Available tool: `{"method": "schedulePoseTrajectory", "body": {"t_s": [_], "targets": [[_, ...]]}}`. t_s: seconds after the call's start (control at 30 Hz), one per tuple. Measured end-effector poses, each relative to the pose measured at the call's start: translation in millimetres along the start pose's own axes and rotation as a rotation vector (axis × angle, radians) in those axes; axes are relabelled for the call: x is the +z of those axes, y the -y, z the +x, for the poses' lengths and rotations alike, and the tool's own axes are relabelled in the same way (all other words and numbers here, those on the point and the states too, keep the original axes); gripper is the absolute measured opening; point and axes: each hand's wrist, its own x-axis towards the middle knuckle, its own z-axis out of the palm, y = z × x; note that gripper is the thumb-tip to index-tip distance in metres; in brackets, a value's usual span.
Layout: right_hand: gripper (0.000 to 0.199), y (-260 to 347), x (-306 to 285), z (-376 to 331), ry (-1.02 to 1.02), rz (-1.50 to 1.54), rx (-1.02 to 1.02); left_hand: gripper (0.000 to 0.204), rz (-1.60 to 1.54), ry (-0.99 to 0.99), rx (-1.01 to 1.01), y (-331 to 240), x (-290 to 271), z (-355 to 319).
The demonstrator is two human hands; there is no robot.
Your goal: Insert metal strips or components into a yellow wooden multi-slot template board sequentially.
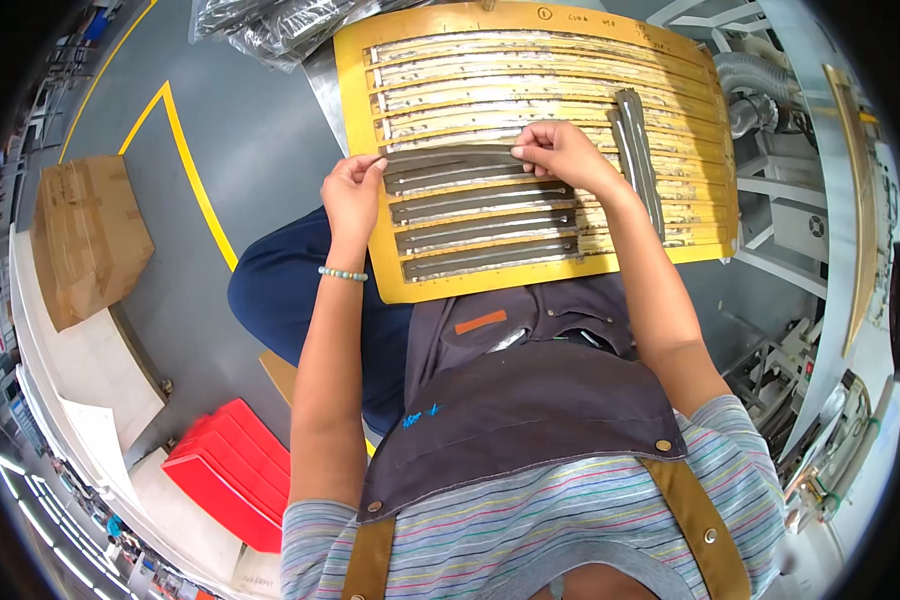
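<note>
While the person in the striped shirt [530, 510] sits bent over the work, I see a big yellow board [358, 80], ruled with long narrow slots, spread before the dark apron [530, 400]. Off to the person's left on the grey floor side stands a brown cardboard box [90, 240], and nearer the body is a red bin [235, 475]. A loose bundle of dark strips [642, 165] lies across the slots on the board's right half. The right hand [567, 158] pinches one end of a dark grey strip [450, 154] between thumb and finger; the left hand [352, 195] pinches the other end near the board's left margin. That strip stretches between them over the board, just beyond several laid strips [485, 231] lying along the rows. A beaded bracelet [343, 273] circles the left wrist.
</note>
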Motion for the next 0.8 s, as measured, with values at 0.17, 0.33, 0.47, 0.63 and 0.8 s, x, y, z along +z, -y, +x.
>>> {"method": "schedulePoseTrajectory", "body": {"t_s": [0.17, 0.33, 0.47, 0.63, 0.8], "targets": [[0.017, -14, -16, 25, -0.004, 0.021, -0.024, 0.016, 0.209, -0.03, 0.024, -13, 12, 14], [0.016, -7, -16, 23, 0.033, -0.013, -0.008, 0.015, 0.23, -0.02, 0.011, -9, 6, 16], [0.016, -15, -18, 25, -0.023, -0.05, -0.019, 0.014, 0.283, -0.01, 0.031, -16, 13, 13], [0.017, -17, -19, 29, -0.031, -0.063, -0.014, 0.013, 0.241, -0.002, -0.007, -23, 14, 13], [0.019, -15, -17, 33, -0.052, -0.028, -0.009, 0.012, 0.157, -0.025, -0.049, -22, 14, 16]]}}
